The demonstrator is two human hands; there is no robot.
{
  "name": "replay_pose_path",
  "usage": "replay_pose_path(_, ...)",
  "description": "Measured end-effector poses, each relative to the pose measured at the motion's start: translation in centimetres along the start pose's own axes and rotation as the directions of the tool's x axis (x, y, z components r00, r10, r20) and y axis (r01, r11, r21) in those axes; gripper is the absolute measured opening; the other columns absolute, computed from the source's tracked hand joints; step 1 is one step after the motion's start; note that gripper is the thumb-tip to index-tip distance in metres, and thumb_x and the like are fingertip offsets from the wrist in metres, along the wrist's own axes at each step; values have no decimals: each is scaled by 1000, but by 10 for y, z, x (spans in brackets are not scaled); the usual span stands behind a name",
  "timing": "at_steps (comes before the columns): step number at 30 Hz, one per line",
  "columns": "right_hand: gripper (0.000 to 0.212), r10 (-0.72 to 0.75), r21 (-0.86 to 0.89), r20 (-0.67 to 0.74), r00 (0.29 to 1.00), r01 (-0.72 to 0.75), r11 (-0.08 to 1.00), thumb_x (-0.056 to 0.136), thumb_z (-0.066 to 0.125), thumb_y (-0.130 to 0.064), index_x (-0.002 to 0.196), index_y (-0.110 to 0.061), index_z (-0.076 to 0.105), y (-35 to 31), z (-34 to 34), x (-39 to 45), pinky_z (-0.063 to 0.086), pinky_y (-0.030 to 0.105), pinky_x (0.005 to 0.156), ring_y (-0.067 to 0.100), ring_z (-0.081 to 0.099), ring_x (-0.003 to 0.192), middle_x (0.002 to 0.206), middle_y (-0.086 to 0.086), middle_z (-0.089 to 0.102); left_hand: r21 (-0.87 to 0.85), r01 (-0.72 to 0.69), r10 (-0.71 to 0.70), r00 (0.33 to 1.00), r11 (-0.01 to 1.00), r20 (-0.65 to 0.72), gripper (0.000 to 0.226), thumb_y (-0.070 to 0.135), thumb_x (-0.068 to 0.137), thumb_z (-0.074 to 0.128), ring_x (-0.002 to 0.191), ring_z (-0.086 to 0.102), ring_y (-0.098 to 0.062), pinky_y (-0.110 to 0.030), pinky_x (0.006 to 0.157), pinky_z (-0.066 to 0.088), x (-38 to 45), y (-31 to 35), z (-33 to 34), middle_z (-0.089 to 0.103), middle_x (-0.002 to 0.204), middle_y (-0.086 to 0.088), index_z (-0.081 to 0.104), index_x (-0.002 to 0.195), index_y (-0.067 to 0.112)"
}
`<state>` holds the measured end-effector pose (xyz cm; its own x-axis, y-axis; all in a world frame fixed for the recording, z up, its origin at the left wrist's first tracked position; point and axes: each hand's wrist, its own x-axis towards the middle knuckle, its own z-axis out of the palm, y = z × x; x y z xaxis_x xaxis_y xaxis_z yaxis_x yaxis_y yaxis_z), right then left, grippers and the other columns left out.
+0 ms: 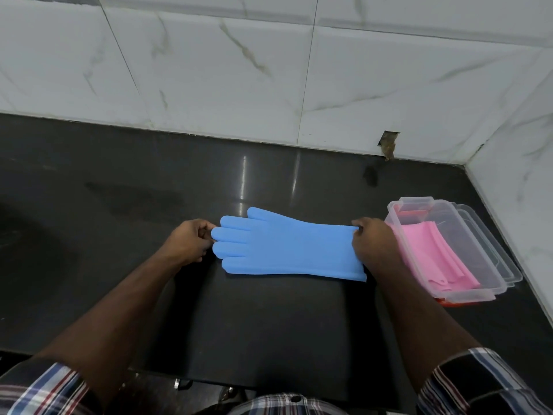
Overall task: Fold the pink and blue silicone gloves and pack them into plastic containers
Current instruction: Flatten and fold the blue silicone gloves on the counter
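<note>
A blue silicone glove [287, 247] lies flat on the dark countertop, fingers pointing left and cuff to the right. My left hand [191, 242] pinches its fingertips. My right hand [374, 244] grips the cuff's far corner. To the right stands a clear plastic container [466, 232] with folded pink gloves [440, 256] inside it. The container rests on what looks like more clear plastic pieces, with an orange-red part showing beneath.
The black countertop [269, 319] runs to a white marble-tiled wall [269, 70] at the back and a side wall [523, 181] at the right. A chipped hole [388, 143] marks the back wall's base. The counter's front edge is near my body.
</note>
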<state>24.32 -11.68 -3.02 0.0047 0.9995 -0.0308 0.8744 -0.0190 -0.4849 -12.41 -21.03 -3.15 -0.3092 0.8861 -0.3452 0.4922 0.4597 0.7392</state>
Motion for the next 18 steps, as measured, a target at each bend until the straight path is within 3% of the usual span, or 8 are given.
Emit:
replay_pose_path(9, 35, 61, 70, 34, 998, -64, 995, 87, 49, -2, 112, -11, 71, 1, -6, 4, 48, 37, 97, 31, 62, 111, 119, 10, 68, 125, -5, 23, 990, 992, -139, 17, 14, 85, 53, 51, 59, -18, -29, 48, 54, 5, 1, 6, 69, 72, -3, 65, 83, 25)
replay_pose_path(14, 18, 2, 38, 72, 997, -5, 999, 88, 59, -19, 97, -13, 73, 2, -7, 6, 51, 38, 84, 31, 64, 94, 100, 10, 70, 113, -20, 38, 987, 993, -158, 12, 20, 81, 57, 57, 61, -14, -32, 58, 57, 3, -1, 6, 70, 72, 4, 66, 81, 28)
replay_pose_path(18, 11, 94, 205, -10, 996, -90, 975, 91, 60, -22, 81, -22, 63, 4, -5, 3, 48, 34, 73, 22, 63, 83, 81, -2, 64, 108, -17, 35, 986, 994, -163, 9, 25, 77, 59, 61, 62, -13, -33, 62, 56, 3, -1, 6, 69, 69, 8, 67, 79, 29)
